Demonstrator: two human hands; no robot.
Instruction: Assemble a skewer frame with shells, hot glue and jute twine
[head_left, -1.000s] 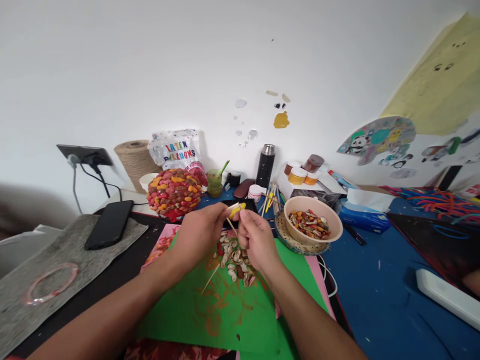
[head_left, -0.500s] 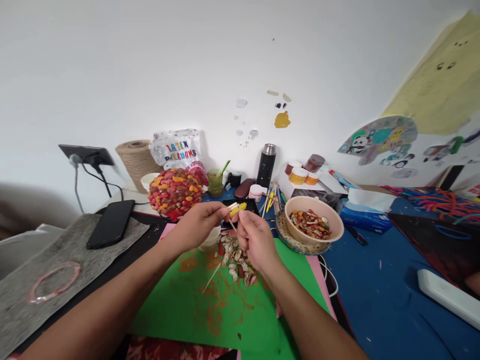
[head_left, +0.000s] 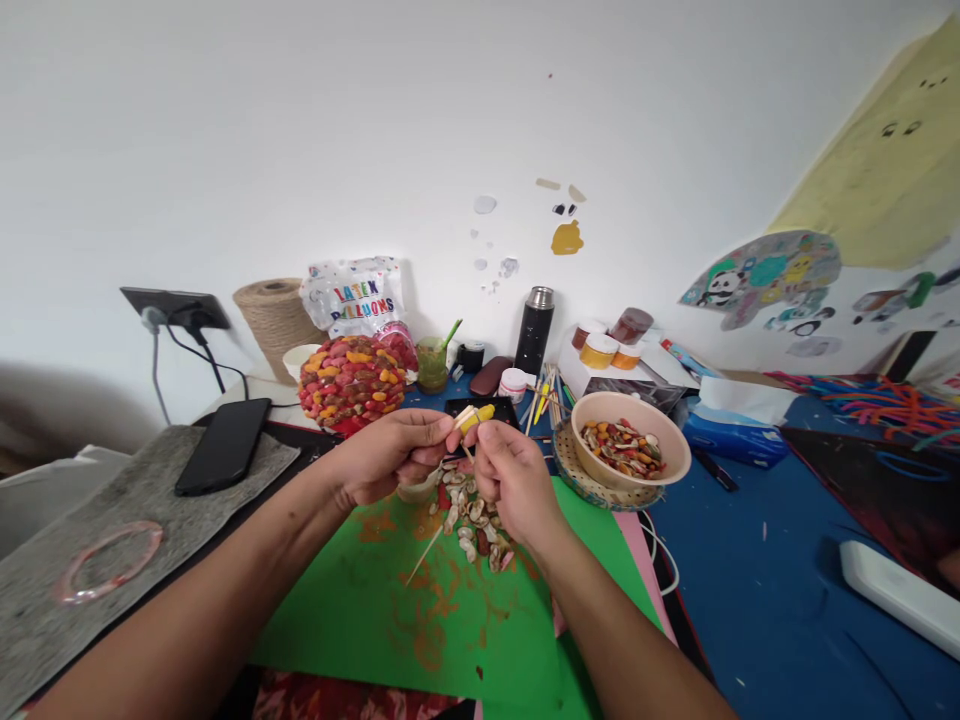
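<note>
My left hand [head_left: 401,450] is closed, pinching a few pale wooden sticks [head_left: 464,416] between thumb and fingers. At their far end is a small yellow piece [head_left: 484,413], its kind too small to make out. The fingers of my right hand [head_left: 510,470] are closed against the yellow piece from the right, and both hands nearly touch. Below them, empty peanut shells [head_left: 474,512] lie in a heap on a green sheet [head_left: 345,600] smeared with orange-brown paint. A thin wooden stick [head_left: 424,556] lies on the sheet, and a pale cup [head_left: 417,490] is partly hidden behind my left hand.
A peach bowl [head_left: 679,445] of painted shells stands on a woven mat [head_left: 581,483] at right. Behind left are a ball covered in coloured shells [head_left: 352,385], a twine spool [head_left: 277,325] and a balloon bag [head_left: 352,300]. A black flask [head_left: 535,335] stands by the wall.
My left hand has turned slightly, its lower fingers now showing more below the sticks. The yellow piece stays between the hands, and the view has shifted a little.
</note>
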